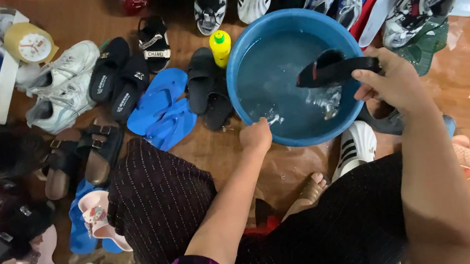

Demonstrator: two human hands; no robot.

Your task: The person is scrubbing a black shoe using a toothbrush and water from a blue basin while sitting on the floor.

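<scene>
My right hand (395, 82) grips a black slide sandal (332, 67) by its heel and holds it, dripping, above the water in a blue plastic basin (239, 71). My left hand (256, 136) is at the basin's near rim, fingers curled at the water's edge; what it holds, if anything, is hidden. Water splashes between the two hands. I sit low with my knees apart, and my bare foot (310, 188) rests in front of the basin.
Many shoes lie around: blue flip-flops (162, 108), black slides (205, 87), white trainers (62, 85), brown sandals (78, 158), pink slippers (98, 219), a white striped slide (357, 146). A yellow bottle (220, 46) stands by the basin. Several sneakers line the far side.
</scene>
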